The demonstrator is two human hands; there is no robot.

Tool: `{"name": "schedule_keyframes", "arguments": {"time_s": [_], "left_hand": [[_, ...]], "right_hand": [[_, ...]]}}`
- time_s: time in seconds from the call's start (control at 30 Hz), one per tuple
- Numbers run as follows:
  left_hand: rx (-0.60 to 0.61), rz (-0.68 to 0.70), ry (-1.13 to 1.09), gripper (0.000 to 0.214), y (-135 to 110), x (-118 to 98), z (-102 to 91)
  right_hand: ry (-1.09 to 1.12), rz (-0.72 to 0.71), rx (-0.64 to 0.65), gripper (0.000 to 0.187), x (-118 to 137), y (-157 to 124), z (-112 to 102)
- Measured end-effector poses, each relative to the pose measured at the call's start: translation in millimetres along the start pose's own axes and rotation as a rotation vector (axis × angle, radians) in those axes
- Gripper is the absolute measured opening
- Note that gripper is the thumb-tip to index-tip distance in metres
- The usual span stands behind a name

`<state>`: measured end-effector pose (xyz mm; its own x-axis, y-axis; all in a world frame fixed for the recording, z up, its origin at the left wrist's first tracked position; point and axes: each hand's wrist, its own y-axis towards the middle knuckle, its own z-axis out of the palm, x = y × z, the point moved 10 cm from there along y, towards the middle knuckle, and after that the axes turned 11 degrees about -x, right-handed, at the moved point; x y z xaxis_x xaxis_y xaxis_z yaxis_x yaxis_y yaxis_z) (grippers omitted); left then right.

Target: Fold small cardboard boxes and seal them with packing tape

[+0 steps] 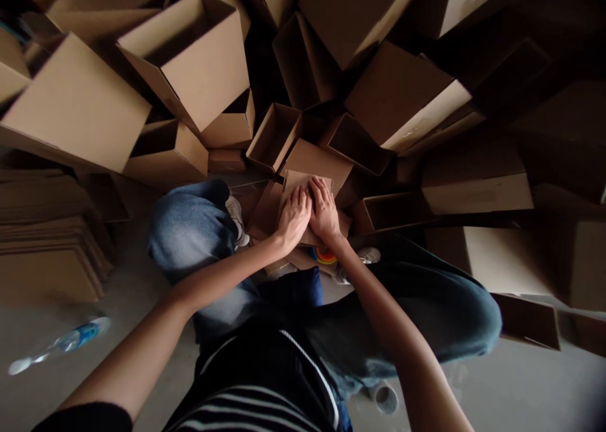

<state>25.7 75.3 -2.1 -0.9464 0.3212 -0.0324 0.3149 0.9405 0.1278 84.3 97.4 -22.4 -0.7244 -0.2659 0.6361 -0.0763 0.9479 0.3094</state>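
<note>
Between my bent knees, a small cardboard box lies with its flat face up. My left hand rests on it, fingers stretched forward and close together. Beside it, touching at the thumbs, my right hand lies palm down on the same cardboard, its fingers also extended. Neither hand is wrapped around anything. Larger brown cardboard lies just beyond and under the box. Close below my right wrist shows a round red, orange and yellow thing, partly hidden by cardboard; I cannot tell what it is.
Open cardboard boxes are heaped in front and to the right. At the left stands a stack of flattened cardboard. A plastic bottle lies on the grey floor. A cylindrical, cup-like thing is near my right thigh.
</note>
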Motion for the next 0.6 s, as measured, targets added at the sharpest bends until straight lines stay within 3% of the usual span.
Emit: {"name": "schedule_keyframes", "arguments": {"time_s": [0.6], "left_hand": [[0.149,0.028,0.101,0.051,-21.8,-9.7,-20.1]], "right_hand": [[-0.003,-0.004,-0.006,0.054,3.2,3.6,0.9]]}}
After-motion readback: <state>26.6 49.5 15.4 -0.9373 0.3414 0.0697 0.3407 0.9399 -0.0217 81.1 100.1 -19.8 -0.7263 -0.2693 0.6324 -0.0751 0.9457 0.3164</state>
